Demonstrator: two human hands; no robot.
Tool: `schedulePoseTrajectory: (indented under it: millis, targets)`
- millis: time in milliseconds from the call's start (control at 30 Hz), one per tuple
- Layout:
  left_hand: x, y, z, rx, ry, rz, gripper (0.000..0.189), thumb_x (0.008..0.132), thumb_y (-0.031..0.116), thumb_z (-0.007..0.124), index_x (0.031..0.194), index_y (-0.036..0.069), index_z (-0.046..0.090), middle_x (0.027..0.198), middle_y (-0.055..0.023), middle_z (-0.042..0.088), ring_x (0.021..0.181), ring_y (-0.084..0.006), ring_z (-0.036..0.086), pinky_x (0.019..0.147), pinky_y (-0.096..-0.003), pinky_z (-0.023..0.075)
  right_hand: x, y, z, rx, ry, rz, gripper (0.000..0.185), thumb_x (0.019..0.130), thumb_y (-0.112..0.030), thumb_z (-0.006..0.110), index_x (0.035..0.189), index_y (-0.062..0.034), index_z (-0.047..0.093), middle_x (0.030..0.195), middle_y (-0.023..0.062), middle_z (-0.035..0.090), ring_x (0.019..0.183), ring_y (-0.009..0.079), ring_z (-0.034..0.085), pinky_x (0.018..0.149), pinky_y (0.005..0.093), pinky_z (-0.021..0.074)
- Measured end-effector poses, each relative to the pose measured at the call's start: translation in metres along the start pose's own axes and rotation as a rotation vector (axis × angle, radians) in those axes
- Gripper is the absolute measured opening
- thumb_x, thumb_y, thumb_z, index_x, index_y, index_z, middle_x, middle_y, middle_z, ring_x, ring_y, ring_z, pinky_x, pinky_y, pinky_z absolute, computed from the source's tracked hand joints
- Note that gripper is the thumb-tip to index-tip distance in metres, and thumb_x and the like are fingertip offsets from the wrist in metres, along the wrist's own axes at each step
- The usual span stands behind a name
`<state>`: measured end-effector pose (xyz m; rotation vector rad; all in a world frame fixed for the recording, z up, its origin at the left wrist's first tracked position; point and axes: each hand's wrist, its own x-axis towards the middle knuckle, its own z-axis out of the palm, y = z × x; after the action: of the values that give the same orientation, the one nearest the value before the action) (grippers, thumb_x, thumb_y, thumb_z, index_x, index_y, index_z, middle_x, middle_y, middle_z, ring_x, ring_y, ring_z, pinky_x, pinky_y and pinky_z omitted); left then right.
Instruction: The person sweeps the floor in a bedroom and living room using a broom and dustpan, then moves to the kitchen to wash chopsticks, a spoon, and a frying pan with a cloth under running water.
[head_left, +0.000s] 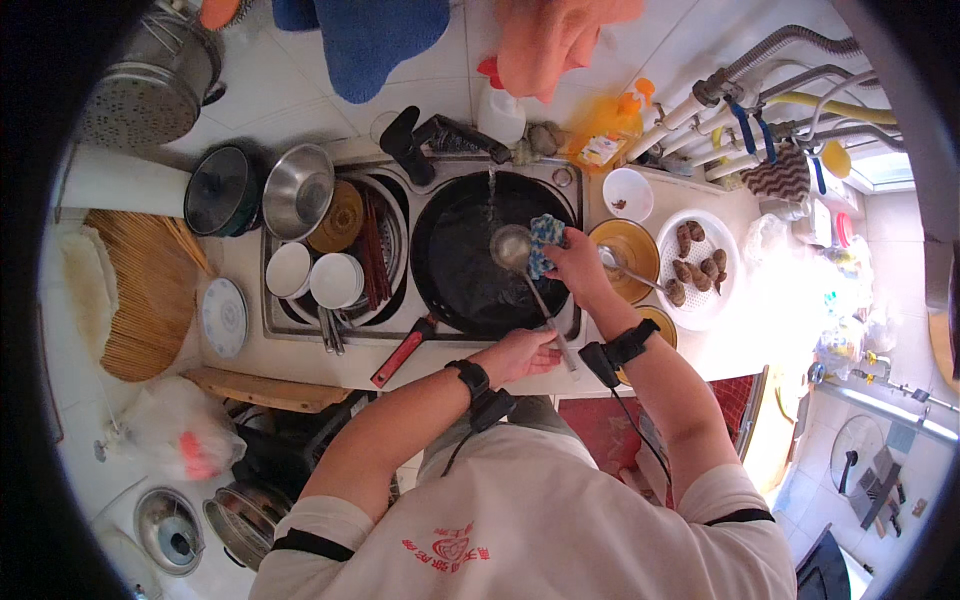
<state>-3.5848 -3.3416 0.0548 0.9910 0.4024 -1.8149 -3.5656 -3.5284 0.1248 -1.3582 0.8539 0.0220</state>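
Observation:
My left hand (523, 355) grips the handle of a metal ladle (511, 249), whose bowl is over a black wok (457, 292). A blue-and-white scrubbing cloth (546, 238) is pinched in my right hand (581, 268) and lies against the ladle near its bowl. The wok sits in the right basin of a steel sink (576, 196), its red-and-black handle (403, 351) jutting over the front edge. From the faucet (466, 139) a thin stream of water (492, 187) runs into the wok, where water covers the bottom.
In the left basin are white bowls (337, 279), chopsticks (371, 255) and a metal bowl (300, 191). To the right stand amber bowls (636, 244), one holding a spoon, and a white colander (701, 311) of brown tubers. A yellow soap bottle (607, 131) stands behind.

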Motion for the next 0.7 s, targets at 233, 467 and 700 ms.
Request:
schedulePoseTrajectory:
  millis: [233,467,700]
  targets:
    - [0.013,0.001,0.035,0.079,0.088,-0.084,0.049,0.093,0.052,0.065,0.118,0.012,0.055,0.11,-0.011,0.064,0.095,-0.0271,0.067,0.081,-0.0408,0.0557,0.002,0.0,-0.002,-0.015,0.028,-0.021,0.019,0.091,-0.004,0.061,0.109,0.0023,0.062,0.091,0.0077,0.068,0.076,0.0163,0.067,0.059,0.0297,0.0568]
    - [0.055,-0.005,0.047,-0.057,0.059,0.039,0.051,0.095,0.056,0.061,0.122,0.013,0.056,0.116,-0.0071,0.062,0.104,-0.0238,0.062,0.089,-0.0395,0.0519,0.001,0.002,-0.019,-0.029,0.056,-0.064,0.023,0.089,-0.007,0.066,0.108,0.0043,0.062,0.089,0.008,0.067,0.074,0.0165,0.067,0.06,0.0296,0.0585]
    - [0.055,-0.004,0.055,-0.275,-0.037,0.211,0.019,0.1,0.03,0.06,0.105,0.012,0.057,0.099,-0.0055,0.067,0.094,-0.0249,0.068,0.088,-0.0392,0.0547,-0.012,0.001,-0.037,-0.087,0.031,-0.008,0.023,0.088,-0.01,0.066,0.105,0.0043,0.063,0.089,0.0072,0.067,0.074,0.0149,0.066,0.059,0.0274,0.0567]
